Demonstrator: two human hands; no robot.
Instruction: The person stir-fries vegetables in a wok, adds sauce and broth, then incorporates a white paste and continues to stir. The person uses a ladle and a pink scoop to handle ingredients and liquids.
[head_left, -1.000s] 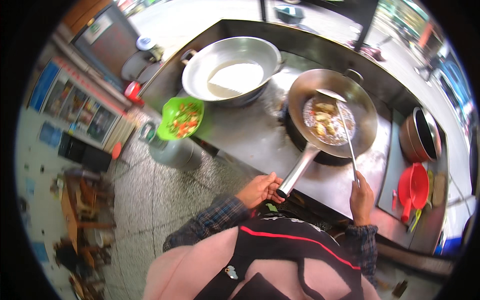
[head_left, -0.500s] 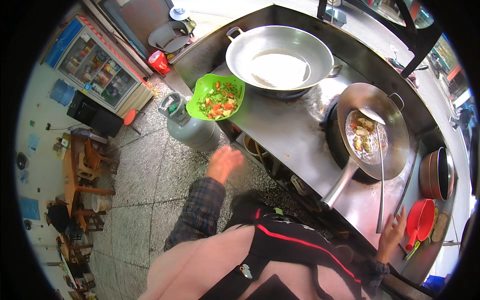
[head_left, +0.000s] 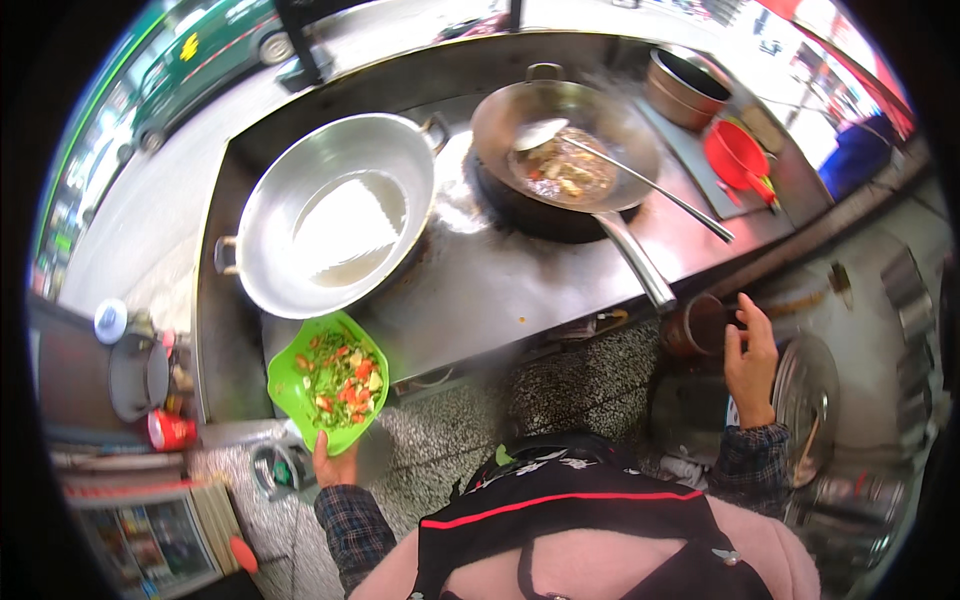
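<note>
My left hand (head_left: 335, 463) grips the near edge of a bright green bowl (head_left: 287, 382), fingers partly hidden beneath it. In the bowl lie chopped vegetables (head_left: 345, 385), green strips with red and pale pieces. The bowl is at the counter's front left corner, close to a wide silver two-handled wok (head_left: 268, 225) with clear liquid in it. My right hand (head_left: 752, 365) is raised off the front edge, empty, fingers apart. Farther off, a long-handled wok (head_left: 632, 140) sits on a burner with browned pieces in bubbling sauce. A metal ladle (head_left: 541, 134) rests in it, its shaft over the rim.
The long wok's handle (head_left: 640, 265) juts past the counter's front edge. At the back right stand a brown pot (head_left: 672, 92) and a red scoop (head_left: 728, 155). A round lid (head_left: 808, 385) is beside my right hand. A gas cylinder (head_left: 275, 470) stands on the floor.
The view has swung to the right. My left hand has moved from empty air to the green bowl and taken hold of it. My right hand stays empty.
</note>
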